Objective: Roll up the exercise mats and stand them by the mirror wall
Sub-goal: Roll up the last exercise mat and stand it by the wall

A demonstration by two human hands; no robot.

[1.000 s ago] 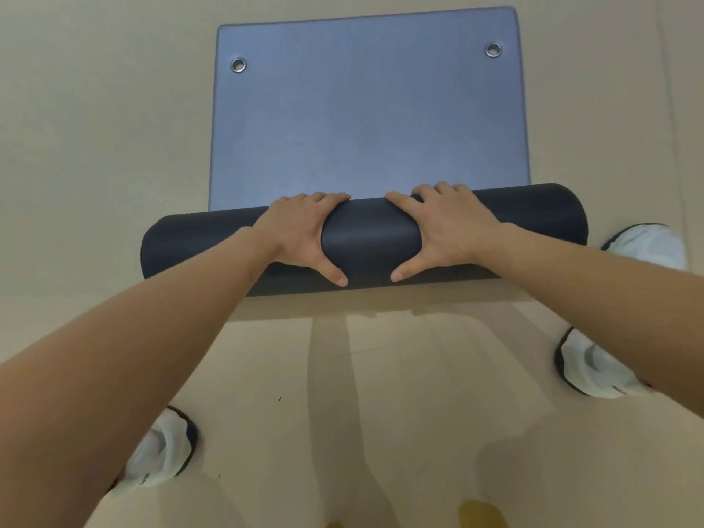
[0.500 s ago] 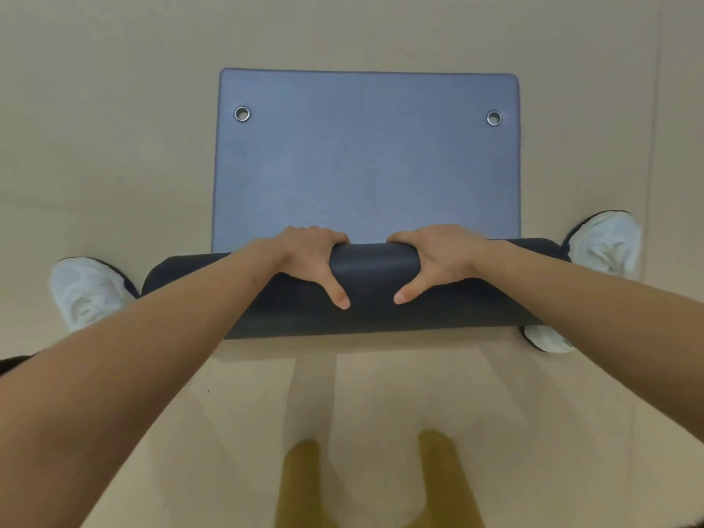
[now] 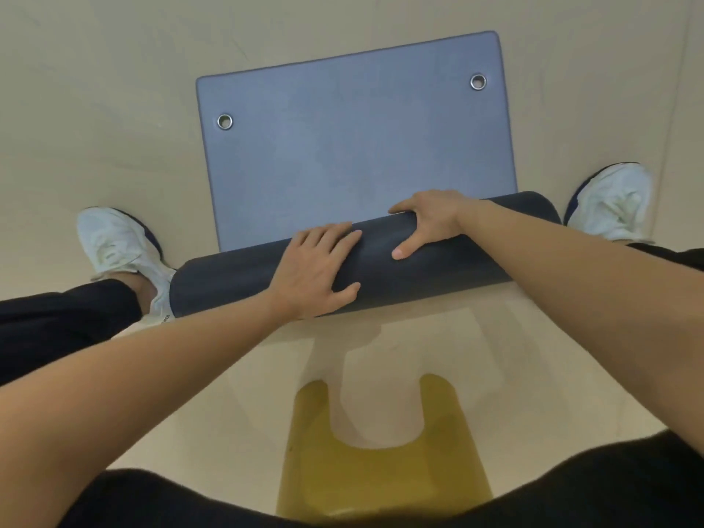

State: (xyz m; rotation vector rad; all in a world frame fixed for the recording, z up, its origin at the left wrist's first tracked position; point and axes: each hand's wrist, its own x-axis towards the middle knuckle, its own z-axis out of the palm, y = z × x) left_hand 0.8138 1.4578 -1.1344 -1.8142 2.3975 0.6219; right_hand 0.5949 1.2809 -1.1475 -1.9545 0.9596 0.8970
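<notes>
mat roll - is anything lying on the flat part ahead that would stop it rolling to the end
Nothing visible does. The flat part ahead of the roll lies bare to its far edge, apart from two grommets set near its corners. Both shoes stand beside it.

Tiny print on left shoe heel tab, possibly "ANTA"

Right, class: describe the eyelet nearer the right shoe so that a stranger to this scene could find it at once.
Start at the blue mat lying half rolled on the beige floor. Along its flat far edge sit two metal eyelets; this eyelet is in the right corner, higher in the picture than the other eyelet.
</notes>
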